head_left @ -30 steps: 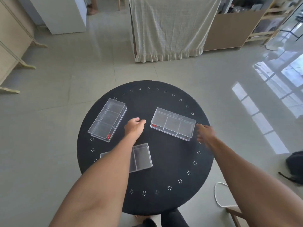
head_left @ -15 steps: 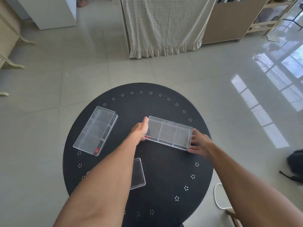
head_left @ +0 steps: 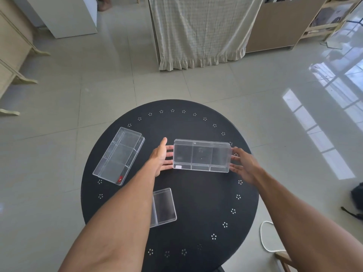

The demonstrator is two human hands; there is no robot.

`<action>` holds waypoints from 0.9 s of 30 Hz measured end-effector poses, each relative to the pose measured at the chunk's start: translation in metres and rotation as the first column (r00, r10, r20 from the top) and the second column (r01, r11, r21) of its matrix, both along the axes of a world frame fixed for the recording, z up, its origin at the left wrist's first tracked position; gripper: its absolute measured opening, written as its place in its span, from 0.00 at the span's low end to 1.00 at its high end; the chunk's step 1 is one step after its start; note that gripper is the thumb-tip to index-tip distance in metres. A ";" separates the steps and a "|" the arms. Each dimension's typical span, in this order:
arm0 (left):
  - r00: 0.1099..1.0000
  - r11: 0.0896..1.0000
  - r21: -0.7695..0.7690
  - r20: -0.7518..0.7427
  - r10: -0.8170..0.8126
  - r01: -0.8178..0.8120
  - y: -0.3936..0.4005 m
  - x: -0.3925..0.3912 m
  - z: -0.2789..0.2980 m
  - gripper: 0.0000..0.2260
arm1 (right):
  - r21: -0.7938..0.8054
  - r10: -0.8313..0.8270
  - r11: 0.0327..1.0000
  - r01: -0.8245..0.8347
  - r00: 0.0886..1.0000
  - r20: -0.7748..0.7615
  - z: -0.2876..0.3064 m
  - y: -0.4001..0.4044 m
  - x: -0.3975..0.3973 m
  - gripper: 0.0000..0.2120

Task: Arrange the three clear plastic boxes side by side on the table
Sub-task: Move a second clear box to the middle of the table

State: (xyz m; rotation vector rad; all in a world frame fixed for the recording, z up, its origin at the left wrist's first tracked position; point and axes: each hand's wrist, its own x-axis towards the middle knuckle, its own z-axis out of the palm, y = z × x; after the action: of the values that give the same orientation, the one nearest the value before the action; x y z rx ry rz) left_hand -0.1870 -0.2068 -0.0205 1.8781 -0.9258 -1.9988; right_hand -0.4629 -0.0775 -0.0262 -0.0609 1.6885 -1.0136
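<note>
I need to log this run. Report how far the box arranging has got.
Nothing is lined up yet. In hand: the left hand and right hand grip the ends of the middle box. Left: the angled box and the near box, partly hidden by the forearm, lie apart on the table.

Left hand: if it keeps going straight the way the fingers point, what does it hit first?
The left hand points right, fingers already at the short end of the held clear box; that box comes first, with the right hand beyond.
</note>
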 end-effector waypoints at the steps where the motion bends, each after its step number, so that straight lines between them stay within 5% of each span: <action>1: 1.000 1.000 -0.015 -0.016 0.023 -0.023 0.002 0.000 0.000 0.23 | -0.012 -0.012 1.000 0.012 1.000 -0.001 0.000 0.000 0.001 0.11; 10: 0.994 0.996 -0.019 -0.055 0.090 -0.091 0.016 0.002 -0.003 0.19 | -0.044 -0.036 0.998 0.036 0.999 -0.018 -0.008 0.011 0.006 0.17; 17: 0.996 0.999 -0.011 0.079 0.038 -0.037 0.021 0.001 -0.001 0.19 | 0.151 0.040 0.987 -0.054 0.995 0.095 0.003 0.014 0.000 0.24; 27: 0.997 0.998 -0.036 -0.059 0.058 -0.060 0.019 0.007 0.001 0.08 | 0.008 0.064 0.998 -0.065 0.997 0.050 0.004 0.006 -0.011 0.08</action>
State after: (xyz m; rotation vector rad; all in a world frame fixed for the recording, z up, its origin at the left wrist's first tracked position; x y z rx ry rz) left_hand -0.1804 -0.1879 -0.0199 1.7969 -0.8758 -1.9761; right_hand -0.4744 -0.0712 -0.0222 -0.0823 1.6360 -0.9512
